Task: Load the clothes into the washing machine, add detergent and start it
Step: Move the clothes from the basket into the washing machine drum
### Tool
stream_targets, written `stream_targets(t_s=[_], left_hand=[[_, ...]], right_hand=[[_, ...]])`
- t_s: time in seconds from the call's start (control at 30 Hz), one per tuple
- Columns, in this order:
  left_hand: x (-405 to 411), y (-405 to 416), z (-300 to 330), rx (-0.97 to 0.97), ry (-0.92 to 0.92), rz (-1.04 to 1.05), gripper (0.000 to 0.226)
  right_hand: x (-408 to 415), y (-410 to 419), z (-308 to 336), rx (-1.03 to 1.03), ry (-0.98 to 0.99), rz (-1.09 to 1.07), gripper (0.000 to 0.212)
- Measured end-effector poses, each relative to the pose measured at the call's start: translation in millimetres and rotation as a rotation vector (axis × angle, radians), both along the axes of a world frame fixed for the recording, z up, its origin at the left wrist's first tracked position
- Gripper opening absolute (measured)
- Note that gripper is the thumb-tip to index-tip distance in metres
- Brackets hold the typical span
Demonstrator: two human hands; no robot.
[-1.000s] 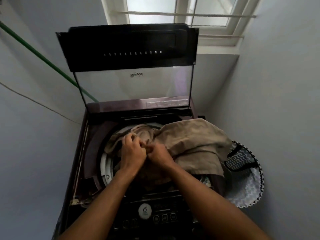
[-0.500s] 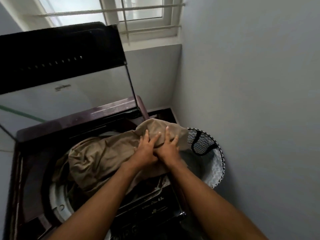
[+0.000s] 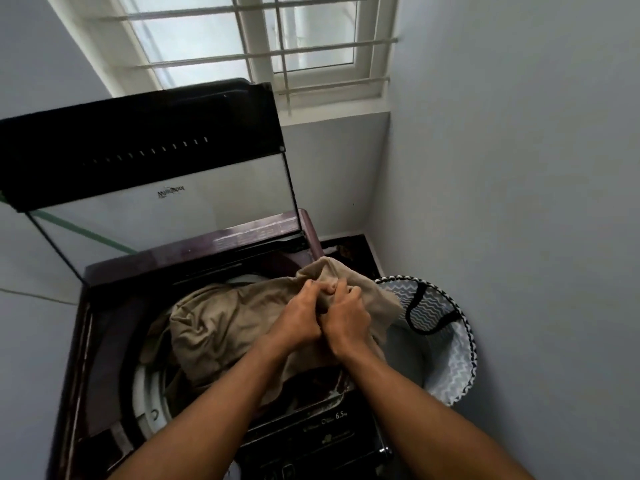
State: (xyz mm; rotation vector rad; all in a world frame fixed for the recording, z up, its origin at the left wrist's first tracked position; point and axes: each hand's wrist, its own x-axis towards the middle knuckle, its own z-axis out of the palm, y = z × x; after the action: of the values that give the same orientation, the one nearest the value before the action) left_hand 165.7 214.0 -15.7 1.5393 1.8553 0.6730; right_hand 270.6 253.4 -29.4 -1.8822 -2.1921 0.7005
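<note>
A top-loading washing machine with a dark maroon body stands before me, its glass lid raised upright. A large beige garment lies across the drum opening and over the machine's right edge. My left hand and my right hand sit side by side on the garment's right part, both with fingers curled, gripping bunched cloth. Part of the drum's white rim shows at the lower left. No detergent is in view.
A round laundry basket with a zigzag pattern and black handles stands in the corner right of the machine. The control panel lies at the machine's front. A barred window is above; walls close in left and right.
The view has swung from the drum toward the right. My hands moved from the cloth's middle to its right part, lay flat there, and now their fingers have curled into the fabric.
</note>
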Motion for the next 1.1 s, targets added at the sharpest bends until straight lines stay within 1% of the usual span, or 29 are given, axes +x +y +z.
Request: stream_targets(t_s=[0.1,0.17,0.27,0.33,0.4,0.47,0.53,0.57,0.6,0.63,0.67,0.7,0.73,0.77,0.8,0.83,0.87,0.9,0.93,0.97,1.0,1.07,1.1], left_hand=[[-13.3,-14.5,7.8,0.061,-0.042,0.11,0.054],[-25.0,-22.6,17.6,0.096,-0.092,0.21,0.052],[-49.4,-42.7,37.7,0.175,-0.15,0.404,0.051],[-66.3,-60.7,47.5,0.247,-0.196,0.495,0.054],[-84.8,-84.0,52.4,0.265,-0.198,0.599,0.057],[-100.2,-109.1,51.9,0.253,-0.157,0.658,0.057],[-114.8,-135.8,41.9,0.223,-0.047,0.667,0.057],[-121.3,-148.1,33.1,0.161,0.063,0.639,0.058],[-126.4,-159.4,24.2,0.039,0.195,0.57,0.061],[-129.0,-169.1,15.2,-0.139,0.302,0.471,0.067],[-132.1,-178.7,5.8,-0.343,0.337,0.379,0.073],[-135.1,-186.5,-2.0,-0.505,0.324,0.307,0.076],[-138.6,-193.0,-8.6,-0.587,0.306,0.266,0.076],[-141.5,-197.8,-11.8,-0.581,0.314,0.256,0.07],[-144.0,-199.8,-13.5,-0.474,0.372,0.278,0.06],[-148.3,-199.7,-16.4,-0.273,0.448,0.34,0.048],[-152.8,-198.0,-17.1,-0.091,0.48,0.423,0.037],[-158.2,-194.8,-16.8,0.038,0.482,0.509,0.033],[-163.7,-189.1,-16.1,0.093,0.459,0.566,0.04],[-168.1,-183.1,-15.3,0.07,0.433,0.572,0.054],[-171.7,-176.3,-15.5,0.01,0.411,0.559,0.07],[-179.7,-161.3,-25.6,-0.141,0.364,0.492,0.095],[-183.7,-154.8,-33.4,-0.226,0.328,0.449,0.103]], right_hand=[[-6.2,-14.4,8.0,0.255,-0.037,0.086,0.037],[-14.8,-22.4,18.2,0.348,0.038,0.169,0.029],[-44.1,-39.9,41.9,0.429,0.18,0.293,0.03],[-68.2,-54.6,56.7,0.435,0.276,0.347,0.031],[-91.5,-73.0,65.2,0.417,0.343,0.416,0.03],[-109.8,-89.6,63.0,0.399,0.354,0.484,0.031],[-127.4,-107.8,51.5,0.306,0.339,0.57,0.039],[-134.7,-117.4,41.5,0.218,0.31,0.62,0.044],[-140.5,-125.4,29.5,0.102,0.254,0.665,0.05],[-143.9,-130.8,17.6,-0.037,0.175,0.698,0.057],[-147.3,-135.8,7.5,-0.185,0.064,0.731,0.066],[-149.3,-138.2,-0.8,-0.317,-0.043,0.782,0.074],[-149.9,-139.3,-4.1,-0.412,-0.117,0.846,0.077],[-149.1,-138.4,-5.3,-0.465,-0.134,0.899,0.074],[-147.0,-136.2,-2.7,-0.466,-0.106,0.911,0.065],[-145.8,-132.2,1.7,-0.421,-0.039,0.874,0.054],[-145.1,-126.6,6.7,-0.333,0.02,0.797,0.047],[-144.0,-119.7,10.1,-0.207,0.056,0.707,0.045],[-143.5,-112.4,13.2,-0.095,0.041,0.622,0.046],[-143.6,-105.7,15.2,-0.011,-0.002,0.557,0.05],[-144.7,-100.6,16.2,0.013,-0.079,0.512,0.06],[-148.1,-90.7,16.4,-0.075,-0.206,0.48,0.08],[-149.8,-86.1,11.8,-0.138,-0.228,0.476,0.083]])
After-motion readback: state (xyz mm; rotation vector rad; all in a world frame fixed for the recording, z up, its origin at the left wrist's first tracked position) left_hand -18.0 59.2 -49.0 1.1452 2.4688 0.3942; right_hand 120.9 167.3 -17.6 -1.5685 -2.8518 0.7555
